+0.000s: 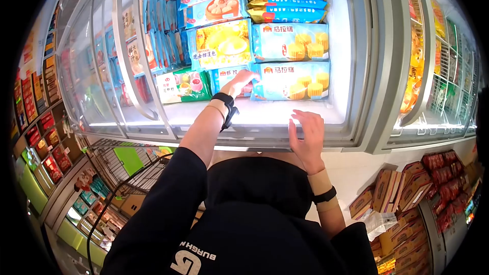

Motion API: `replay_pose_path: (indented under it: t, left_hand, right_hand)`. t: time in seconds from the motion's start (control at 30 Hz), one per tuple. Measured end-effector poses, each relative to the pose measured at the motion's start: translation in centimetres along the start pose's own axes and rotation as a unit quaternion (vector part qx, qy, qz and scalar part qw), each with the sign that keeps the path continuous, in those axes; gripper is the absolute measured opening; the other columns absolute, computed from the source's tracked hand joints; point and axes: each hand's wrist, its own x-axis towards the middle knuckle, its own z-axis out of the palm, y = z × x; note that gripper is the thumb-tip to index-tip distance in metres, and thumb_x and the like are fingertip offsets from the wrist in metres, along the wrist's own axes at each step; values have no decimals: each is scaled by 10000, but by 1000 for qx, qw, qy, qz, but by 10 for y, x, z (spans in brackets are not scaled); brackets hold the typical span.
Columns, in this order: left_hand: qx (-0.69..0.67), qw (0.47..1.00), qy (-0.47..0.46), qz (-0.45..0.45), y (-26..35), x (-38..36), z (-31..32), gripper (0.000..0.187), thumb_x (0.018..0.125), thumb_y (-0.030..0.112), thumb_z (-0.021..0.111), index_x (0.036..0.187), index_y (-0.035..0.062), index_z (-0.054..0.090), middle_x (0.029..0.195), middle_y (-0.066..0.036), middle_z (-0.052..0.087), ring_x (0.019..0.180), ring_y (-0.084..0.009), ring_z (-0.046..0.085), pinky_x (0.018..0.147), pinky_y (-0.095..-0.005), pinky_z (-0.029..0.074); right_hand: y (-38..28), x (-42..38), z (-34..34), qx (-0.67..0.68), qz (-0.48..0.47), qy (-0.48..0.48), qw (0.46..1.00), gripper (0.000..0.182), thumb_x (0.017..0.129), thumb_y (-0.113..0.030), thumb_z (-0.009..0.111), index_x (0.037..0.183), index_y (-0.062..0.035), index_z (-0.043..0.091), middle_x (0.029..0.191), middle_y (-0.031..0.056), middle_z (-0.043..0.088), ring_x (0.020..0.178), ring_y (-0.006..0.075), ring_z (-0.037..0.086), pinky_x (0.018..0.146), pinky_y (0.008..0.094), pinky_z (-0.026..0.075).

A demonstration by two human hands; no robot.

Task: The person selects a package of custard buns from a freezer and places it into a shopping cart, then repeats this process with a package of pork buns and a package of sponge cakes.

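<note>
My left hand (241, 82) reaches into the freezer, over a blue bag of shrimp dumplings (226, 74). Its fingers are drawn together at the left edge of a light-blue bag of frozen sponge cakes (290, 81); the fingertips are partly hidden. A second sponge cake bag (288, 42) lies just behind, with a yellow bag of buns (221, 45) to its left. Above the freezer's front rim is my right hand (308, 135), fingers apart and holding nothing. Left of the dumpling bag lies a green and white frozen food bag (184, 85).
Blue bags (160, 35) stand in rows at the left, behind the sliding glass lid's handle (125, 46). The freezer's metal front rim (254, 142) runs before me. A shopping cart (137, 165) stands at lower left, and cardboard boxes (387, 188) at lower right.
</note>
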Motion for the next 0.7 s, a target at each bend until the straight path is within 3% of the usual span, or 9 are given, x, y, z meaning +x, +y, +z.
replay_pose_path:
  t: [0.07,0.13,0.23,0.33,0.43,0.53,0.63,0.7]
  left_hand:
    - [-16,999,-33,28,-1,-3,-2,314,735,281,714,962,69,669,952,-44,557,778,-147,539,673,-317,443]
    - [13,999,-42,-21,6,-8,-3,248,805,248,694,988,85,656,1029,-19,574,910,-143,574,843,-274,473]
    - [58,998,-28,-20,18,-26,2,320,806,297,715,1032,75,663,1088,-23,574,922,-149,571,879,-269,447]
    - [68,996,-52,-2,13,-19,-3,352,804,337,726,1028,70,675,1139,-44,560,936,-146,566,848,-308,469]
    - [122,992,-38,-6,23,-38,0,414,787,371,743,1060,69,673,1082,-61,590,887,-149,583,745,-329,504]
    - [150,986,-69,16,38,-67,0,553,755,417,765,1118,20,631,993,-106,621,809,-162,600,617,-355,522]
    - [258,962,-88,16,56,-92,0,733,701,456,802,1180,-46,563,932,-145,636,776,-186,618,571,-361,531]
    - [305,948,-63,72,57,-98,13,793,674,460,820,1201,-63,543,960,-179,632,811,-210,629,587,-380,545]
  right_hand:
    - [-1,1,-1,5,0,1,1000,217,760,-1,690,957,-57,618,1002,59,663,904,250,596,788,338,453]
    - [-2,1,0,9,0,2,1000,213,761,-1,690,954,-56,617,997,60,664,896,249,597,781,338,452]
    - [-1,1,0,9,-2,8,1000,207,763,-2,691,949,-55,616,992,63,665,889,248,598,775,340,451]
    - [-2,1,-1,7,-6,15,1000,208,764,-1,691,949,-55,613,986,66,665,883,249,596,768,341,450]
    - [-2,0,0,9,-16,24,1000,210,768,-2,688,955,-55,607,979,68,664,880,252,594,764,344,448]
    - [1,-2,2,5,-25,32,999,209,774,-7,686,958,-55,602,975,71,664,880,255,594,764,347,446]
    - [0,-3,3,6,-30,41,999,203,779,-13,686,958,-54,601,973,74,664,883,256,595,769,349,447]
    - [0,-4,2,8,-32,45,998,198,780,-16,686,956,-53,602,972,75,664,885,256,596,775,351,449]
